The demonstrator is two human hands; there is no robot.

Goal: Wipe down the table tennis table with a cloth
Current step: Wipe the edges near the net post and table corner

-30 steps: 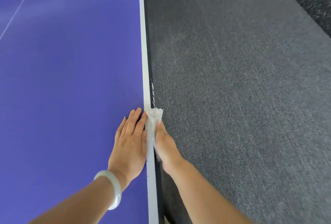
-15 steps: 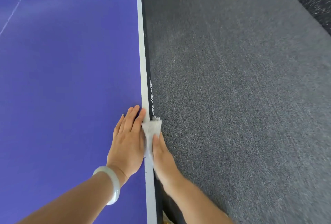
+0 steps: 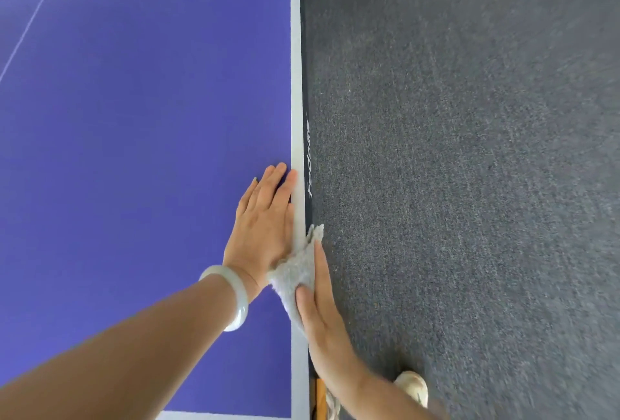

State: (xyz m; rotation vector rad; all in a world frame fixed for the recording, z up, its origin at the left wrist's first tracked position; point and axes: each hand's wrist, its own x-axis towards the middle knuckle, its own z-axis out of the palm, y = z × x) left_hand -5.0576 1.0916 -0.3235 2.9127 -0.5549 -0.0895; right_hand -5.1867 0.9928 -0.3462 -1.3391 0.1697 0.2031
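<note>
I keep the left hand [image 3: 260, 231] flat and open on the counter [image 3: 134, 151], the right hand [image 3: 323, 315] pressing the cloth [image 3: 295, 272] straight-fingered over the edge [image 3: 297, 117], ungripped, so it could slip and fall

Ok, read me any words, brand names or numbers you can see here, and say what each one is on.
"Fed…": white slanted lettering on the black side edge of the table; the letters after "Fed" are too blurred to read.
Small white mark just above it: too small to read.
Nothing written on the cloth, bracelet or carpet.
</note>
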